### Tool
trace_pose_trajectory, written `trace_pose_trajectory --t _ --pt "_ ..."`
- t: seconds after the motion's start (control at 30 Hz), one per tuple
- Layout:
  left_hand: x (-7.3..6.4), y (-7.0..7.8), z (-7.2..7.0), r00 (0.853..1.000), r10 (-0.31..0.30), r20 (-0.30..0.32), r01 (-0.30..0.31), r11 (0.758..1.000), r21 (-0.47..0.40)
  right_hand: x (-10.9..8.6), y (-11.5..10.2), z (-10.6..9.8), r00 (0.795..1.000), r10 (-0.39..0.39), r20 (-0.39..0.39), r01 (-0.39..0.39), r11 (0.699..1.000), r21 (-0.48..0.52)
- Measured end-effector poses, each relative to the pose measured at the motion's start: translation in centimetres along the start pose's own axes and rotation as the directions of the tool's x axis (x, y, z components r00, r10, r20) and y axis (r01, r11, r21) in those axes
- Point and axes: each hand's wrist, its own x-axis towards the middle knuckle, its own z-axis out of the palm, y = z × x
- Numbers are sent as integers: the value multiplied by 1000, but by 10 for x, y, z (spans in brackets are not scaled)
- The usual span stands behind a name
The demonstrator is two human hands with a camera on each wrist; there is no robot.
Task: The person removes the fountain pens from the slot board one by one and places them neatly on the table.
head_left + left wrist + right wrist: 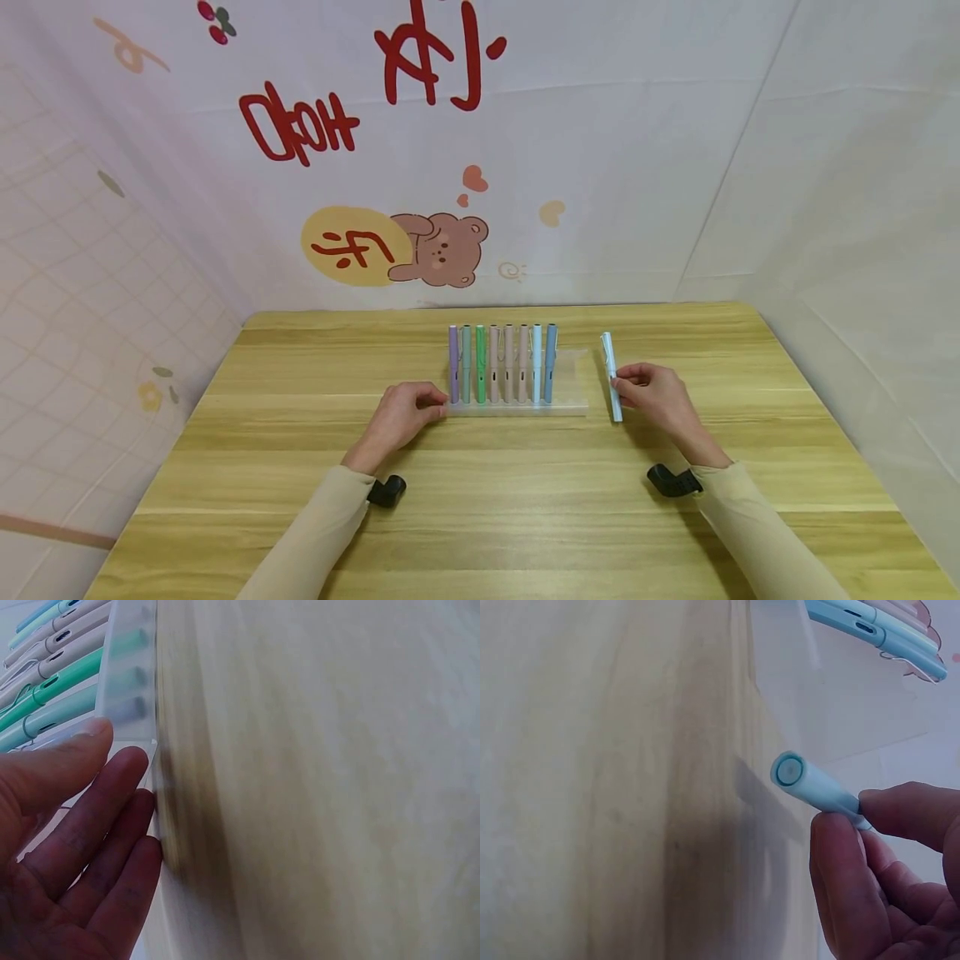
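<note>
A printed backdrop point(615, 150) rises at twelve o'clock behind your bench point(517, 508). Your relaxed left hand point(399, 417) touches the clear rack point(567, 409) at its nine o'clock end, probably steadying its pens point(508, 358); apart, your right hand point(662, 402) pinches a pale blue pen point(610, 363) mid-barrel, perhaps for balance, at the rack's three o'clock.

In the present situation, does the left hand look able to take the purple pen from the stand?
Probably yes: the left hand is at the left end of the clear stand, close to the purple pen, and nothing visible blocks the way.
</note>
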Motion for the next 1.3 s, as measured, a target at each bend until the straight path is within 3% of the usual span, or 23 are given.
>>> trace_pose_trajectory --t 0.4,0.97,1.3 --pt "0 0 0 1000 -6 10 6 1000 -14 4 3 5 999 23 24 -21 996 -81" --pt "0 0 0 1000 -9 13 9 1000 -13 10 5 9 994 87 63 -83 994 -68" --pt "-1 -1 0 1000 -1 17 1 1000 -12 11 0 8 993 87 78 -73 984 -165"
